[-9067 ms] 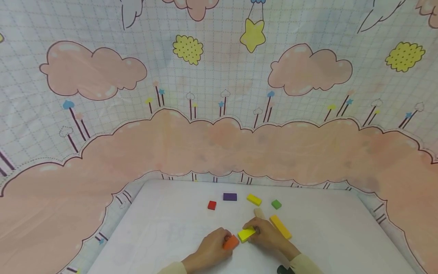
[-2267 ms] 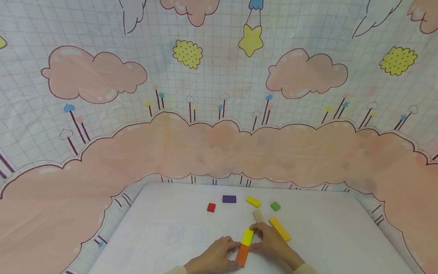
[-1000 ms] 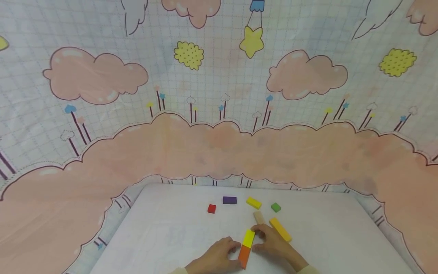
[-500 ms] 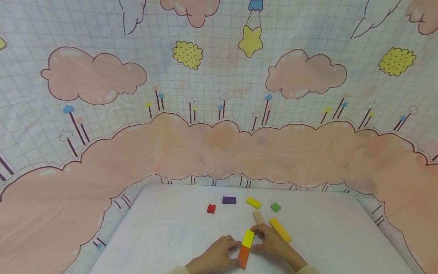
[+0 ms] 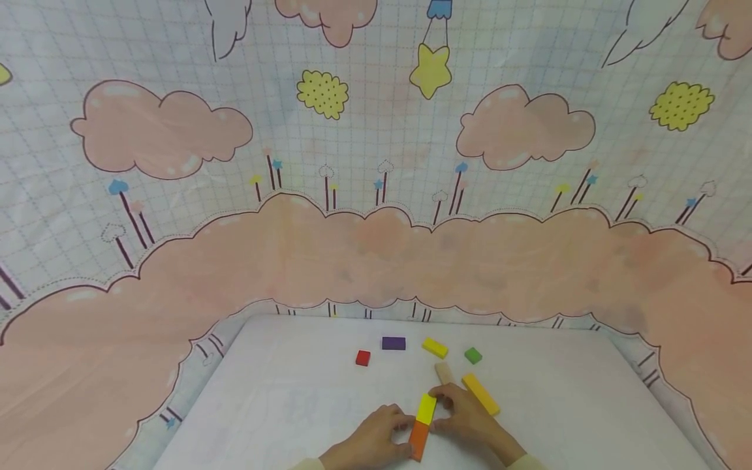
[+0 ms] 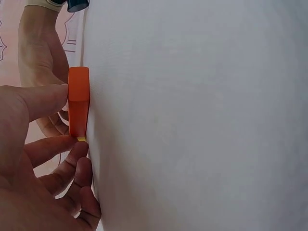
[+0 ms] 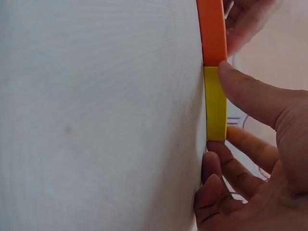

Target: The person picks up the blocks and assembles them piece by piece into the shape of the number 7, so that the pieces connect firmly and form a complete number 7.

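An orange block (image 5: 419, 441) and a bright yellow block (image 5: 426, 409) lie end to end on the white surface, touching, in one slanted line. My left hand (image 5: 376, 438) is at their left; in the left wrist view its thumb touches the orange block (image 6: 79, 101) and its index fingertip is by the far end, where a sliver of yellow shows. From the right, my right hand (image 5: 467, 416) holds the yellow block (image 7: 215, 103) between thumb and fingers, the thumb near the joint with the orange block (image 7: 212, 33).
Behind the hands lie a red block (image 5: 363, 358), a purple block (image 5: 393, 343), another yellow block (image 5: 435, 348) and a green block (image 5: 473, 356). A beige block (image 5: 444, 373) and a long orange-yellow block (image 5: 480, 393) are beside my right hand. A patterned cloth (image 5: 376, 261) surrounds the white tabletop (image 5: 264, 391).
Since the earliest frame, the orange and yellow blocks have come from apart and angled to end to end in line, with both hands around them. Over the last second hardly anything has moved.
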